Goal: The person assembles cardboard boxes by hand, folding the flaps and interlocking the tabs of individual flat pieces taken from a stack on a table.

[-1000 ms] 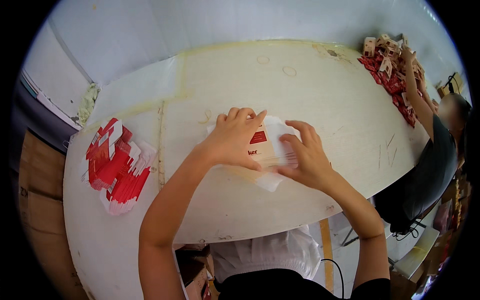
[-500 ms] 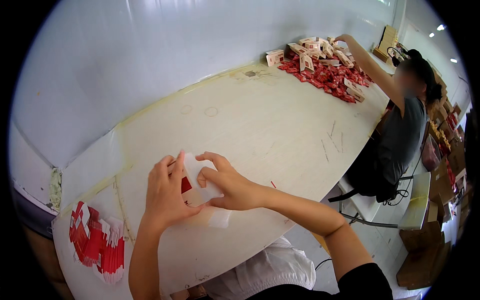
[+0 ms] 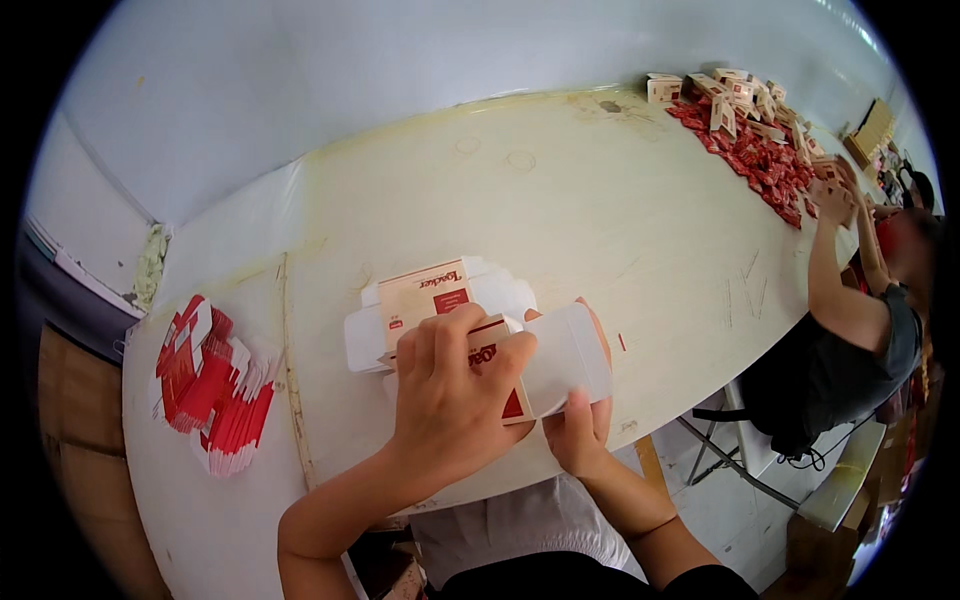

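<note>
My left hand (image 3: 448, 392) is closed around a small beige and red cardboard box (image 3: 514, 402), fingers curled over its top. A white flap (image 3: 566, 358) sticks out from the box's right side. My right hand (image 3: 582, 428) grips this flap, thumb on the near face and fingers behind it. Just beyond my left hand lies an unfolded beige carton (image 3: 412, 296) with white flaps, printed side up, partly covered by that hand and the box.
Folded red and white cartons (image 3: 228, 400) lie stacked on the table (image 3: 430, 210) at the left. At the far right are red packets (image 3: 750, 165) with beige boxes (image 3: 740, 92) on top. Beside them sits a co-worker (image 3: 840, 330), hands raised around a beige box.
The view has swung right. My left hand has moved over the box's top and my right hand onto its flap. The unfolded carton shows now. The co-worker's outstretched arm has drawn back.
</note>
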`<state>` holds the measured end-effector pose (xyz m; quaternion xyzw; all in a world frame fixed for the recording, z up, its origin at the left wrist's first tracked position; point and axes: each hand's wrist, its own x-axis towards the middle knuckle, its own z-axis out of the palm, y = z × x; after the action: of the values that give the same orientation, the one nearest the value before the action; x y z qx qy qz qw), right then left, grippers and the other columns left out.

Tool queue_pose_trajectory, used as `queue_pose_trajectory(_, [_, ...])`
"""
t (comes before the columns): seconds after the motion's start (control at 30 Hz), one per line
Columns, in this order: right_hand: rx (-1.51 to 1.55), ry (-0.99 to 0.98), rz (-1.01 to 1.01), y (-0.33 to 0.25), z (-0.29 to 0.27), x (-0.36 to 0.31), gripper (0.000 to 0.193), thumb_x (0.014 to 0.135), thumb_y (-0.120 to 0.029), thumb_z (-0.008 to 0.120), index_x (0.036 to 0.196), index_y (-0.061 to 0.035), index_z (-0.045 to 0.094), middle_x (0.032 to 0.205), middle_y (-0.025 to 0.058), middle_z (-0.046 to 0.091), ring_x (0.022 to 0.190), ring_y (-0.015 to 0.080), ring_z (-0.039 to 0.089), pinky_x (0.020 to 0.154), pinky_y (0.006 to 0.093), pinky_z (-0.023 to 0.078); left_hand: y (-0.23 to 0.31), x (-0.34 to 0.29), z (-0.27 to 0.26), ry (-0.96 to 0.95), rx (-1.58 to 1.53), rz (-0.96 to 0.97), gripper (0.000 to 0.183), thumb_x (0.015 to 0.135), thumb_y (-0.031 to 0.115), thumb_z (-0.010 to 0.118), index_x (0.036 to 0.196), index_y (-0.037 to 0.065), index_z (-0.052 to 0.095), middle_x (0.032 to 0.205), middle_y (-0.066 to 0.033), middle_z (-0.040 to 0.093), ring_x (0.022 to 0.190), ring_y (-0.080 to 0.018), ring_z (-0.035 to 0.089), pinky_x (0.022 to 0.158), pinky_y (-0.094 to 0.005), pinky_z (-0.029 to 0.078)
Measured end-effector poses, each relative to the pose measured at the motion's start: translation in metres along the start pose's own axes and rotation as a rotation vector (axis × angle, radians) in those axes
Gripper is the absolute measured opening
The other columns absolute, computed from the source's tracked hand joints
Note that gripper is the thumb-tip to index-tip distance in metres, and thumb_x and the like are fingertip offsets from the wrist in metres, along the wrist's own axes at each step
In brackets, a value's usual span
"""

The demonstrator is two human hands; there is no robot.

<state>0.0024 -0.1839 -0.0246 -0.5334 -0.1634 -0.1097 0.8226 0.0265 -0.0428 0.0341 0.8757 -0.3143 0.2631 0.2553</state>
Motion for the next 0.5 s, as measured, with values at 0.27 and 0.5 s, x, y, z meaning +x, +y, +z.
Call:
queue_pose_trajectory(0.27, [-0.071, -0.178, 0.262, -0.023, 0.006, 0.005, 0.074, 0.095, -0.023, 0.043, 0.147, 0.0035, -0.003, 0.152, 0.0227, 0.018, 0.139, 0.0329, 0.024, 0.113, 0.0405, 0.02, -0.001, -0.011, 0.012, -0.085, 0.116, 0.127, 0.064, 0.062, 0.009, 0.072, 0.123, 0.004, 0.052, 0.114, -0.0118, 0.048, 0.102, -0.028, 0.048, 0.086, -0.0437, 0.038])
queue_pose_trajectory(0.5, [-0.08, -0.212, 0.346, -0.02, 0.006, -0.001, 0.071, 0.098, -0.029, 0.035, 0.147, 0.0045, -0.003, 0.155, 0.0216, 0.004, 0.144, 0.0327, 0.005, 0.115, 0.0404, 0.009, 0.006, -0.017, 0.014, -0.08, 0.217, 0.159, 0.057, 0.073, 0.005, 0.063, 0.127, -0.006, 0.047, 0.111, -0.0142, 0.053, 0.104, -0.0281, 0.051, 0.092, -0.0446, 0.039])
